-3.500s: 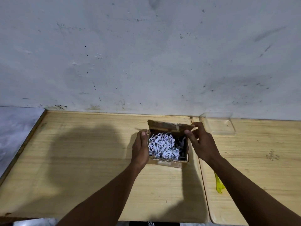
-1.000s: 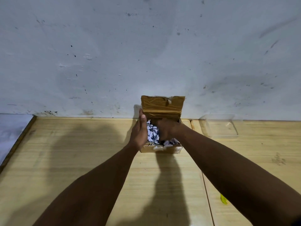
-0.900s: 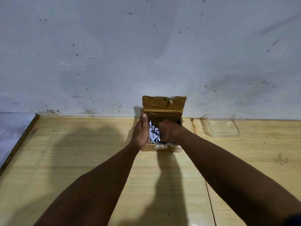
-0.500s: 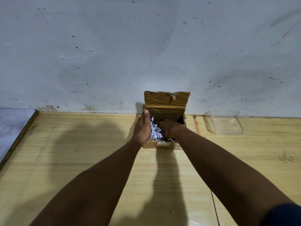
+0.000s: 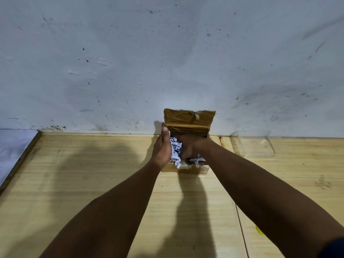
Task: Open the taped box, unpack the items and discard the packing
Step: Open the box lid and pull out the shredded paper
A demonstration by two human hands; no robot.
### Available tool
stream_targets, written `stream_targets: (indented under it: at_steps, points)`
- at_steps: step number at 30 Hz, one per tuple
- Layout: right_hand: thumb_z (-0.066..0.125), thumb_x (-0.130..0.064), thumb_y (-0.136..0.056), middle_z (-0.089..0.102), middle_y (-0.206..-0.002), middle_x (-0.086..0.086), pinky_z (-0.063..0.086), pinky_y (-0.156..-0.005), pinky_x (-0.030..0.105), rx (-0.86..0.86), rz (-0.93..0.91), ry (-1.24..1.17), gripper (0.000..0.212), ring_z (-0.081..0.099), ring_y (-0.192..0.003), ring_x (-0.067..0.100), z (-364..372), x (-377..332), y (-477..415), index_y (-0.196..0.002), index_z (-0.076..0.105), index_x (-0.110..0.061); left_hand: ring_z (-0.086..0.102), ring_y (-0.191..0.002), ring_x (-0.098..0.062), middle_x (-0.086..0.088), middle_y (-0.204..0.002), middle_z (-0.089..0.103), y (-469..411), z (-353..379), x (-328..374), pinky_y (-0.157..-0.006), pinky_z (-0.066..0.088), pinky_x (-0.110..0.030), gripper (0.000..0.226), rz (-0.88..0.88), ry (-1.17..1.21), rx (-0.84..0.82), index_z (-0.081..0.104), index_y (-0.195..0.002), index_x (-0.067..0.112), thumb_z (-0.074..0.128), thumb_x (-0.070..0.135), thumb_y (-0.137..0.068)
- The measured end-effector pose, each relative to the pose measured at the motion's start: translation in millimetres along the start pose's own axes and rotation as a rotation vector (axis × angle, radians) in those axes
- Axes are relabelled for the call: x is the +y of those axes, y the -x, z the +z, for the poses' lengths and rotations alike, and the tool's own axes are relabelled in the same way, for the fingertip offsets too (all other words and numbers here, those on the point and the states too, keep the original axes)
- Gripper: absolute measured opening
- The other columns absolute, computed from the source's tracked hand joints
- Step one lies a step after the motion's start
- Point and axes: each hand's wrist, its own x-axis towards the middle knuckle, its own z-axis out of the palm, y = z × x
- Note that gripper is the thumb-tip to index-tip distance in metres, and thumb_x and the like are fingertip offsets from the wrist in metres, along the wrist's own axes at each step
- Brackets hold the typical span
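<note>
A person's right hand (image 5: 189, 148) digs into shredded paper (image 5: 176, 148), its grip hidden and impossible to judge, while the flat, open left hand (image 5: 161, 148) braces the cardboard box (image 5: 188, 120) against the wall. Packing likely light and loose; best scooped in handfuls.

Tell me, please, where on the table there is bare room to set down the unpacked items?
Left of the box, the table is bare to its edge. Crowded: the clear tray right of the box.
</note>
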Motion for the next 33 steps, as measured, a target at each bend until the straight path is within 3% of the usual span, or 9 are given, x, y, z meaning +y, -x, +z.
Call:
stream_targets:
  at_steps: [4,8,10,12,17,22,26,29,33]
  points:
    - [0.081,-0.028,-0.070,0.062,-0.129,0.003,0.051,-0.086,0.031,0.015,-0.032,0.006,0.083,0.061,-0.110,0.024,-16,-6,13,-0.142,0.040,-0.026,0.044,-0.137,-0.029,-0.001,-0.150,0.046,0,-7,0,-0.114,0.033,-0.045,0.076,-0.003,0.039,0.030,0.037,-0.147,0.041,0.009,0.079,-0.087]
    - [0.082,-0.037,-0.065,0.063,-0.122,-0.004,0.049,-0.078,0.029,0.119,-0.121,0.074,0.082,0.061,-0.107,0.021,-24,-15,35,-0.138,0.043,-0.030,0.049,-0.132,-0.025,0.002,-0.147,0.050,3,-19,0,-0.111,0.038,-0.048,0.094,0.041,0.111,0.019,0.036,-0.141,0.055,0.010,0.100,-0.062]
    - [0.080,-0.044,-0.065,0.062,-0.114,-0.007,0.044,-0.070,0.027,0.214,-0.169,0.150,0.078,0.060,-0.101,0.017,-23,-20,48,-0.132,0.044,-0.030,0.050,-0.132,-0.021,0.003,-0.146,0.051,10,-25,0,-0.112,0.038,-0.047,0.088,0.058,0.136,0.015,0.036,-0.140,0.056,0.015,0.098,-0.066]
    - [0.073,-0.058,-0.064,0.057,-0.116,-0.010,0.049,-0.074,0.032,0.275,-0.195,0.207,0.081,0.055,-0.102,0.012,-14,-22,59,-0.133,0.040,-0.031,0.049,-0.132,-0.017,0.004,-0.146,0.051,23,-32,0,-0.114,0.036,-0.042,0.080,0.085,0.171,0.030,0.040,-0.143,0.045,0.021,0.088,-0.079]
    - [0.047,-0.080,-0.062,0.054,-0.128,-0.007,0.056,-0.074,0.040,0.328,-0.183,0.240,0.091,0.056,-0.115,0.020,37,-23,92,-0.141,0.031,-0.036,0.041,-0.134,-0.007,0.007,-0.147,0.046,65,-49,-23,-0.111,0.029,-0.026,0.076,0.143,0.116,0.053,0.043,-0.146,0.029,0.023,0.074,-0.088]
    - [0.055,-0.072,-0.068,0.048,-0.141,0.000,0.053,-0.080,0.040,0.317,-0.158,0.176,0.092,0.057,-0.119,0.026,86,-23,137,-0.147,0.034,-0.029,0.050,-0.114,0.004,0.021,-0.121,0.055,110,-55,-71,-0.096,0.032,-0.018,0.046,0.241,-0.113,0.075,0.057,-0.130,0.025,0.025,0.045,-0.103]
    - [0.066,-0.063,-0.069,0.049,-0.126,0.002,0.050,-0.078,0.038,0.173,-0.062,0.150,0.090,0.061,-0.106,0.030,124,-15,147,-0.145,0.030,-0.031,0.044,-0.136,-0.019,-0.003,-0.145,0.051,121,-51,-123,-0.107,0.035,-0.031,0.065,0.266,-0.427,0.072,0.046,-0.144,0.017,0.018,0.055,-0.099]
    - [0.066,-0.061,-0.071,0.048,-0.130,0.002,0.050,-0.080,0.038,0.161,-0.060,0.153,0.089,0.060,-0.109,0.029,148,-12,149,-0.146,0.029,-0.031,0.019,-0.149,-0.025,-0.006,-0.158,0.032,126,-47,-154,-0.115,0.020,-0.049,0.079,0.297,-0.765,0.010,0.032,-0.151,0.020,0.005,0.059,-0.089]
    - [0.068,-0.055,-0.069,0.043,-0.137,0.002,0.051,-0.081,0.040,0.151,-0.055,0.144,0.093,0.052,-0.116,0.029,168,-12,147,-0.148,0.025,-0.034,-0.007,-0.151,-0.024,-0.005,-0.165,0.003,129,-44,-182,-0.117,0.001,-0.055,0.074,0.355,-1.027,-0.085,0.011,-0.157,0.020,0.003,0.060,-0.094]
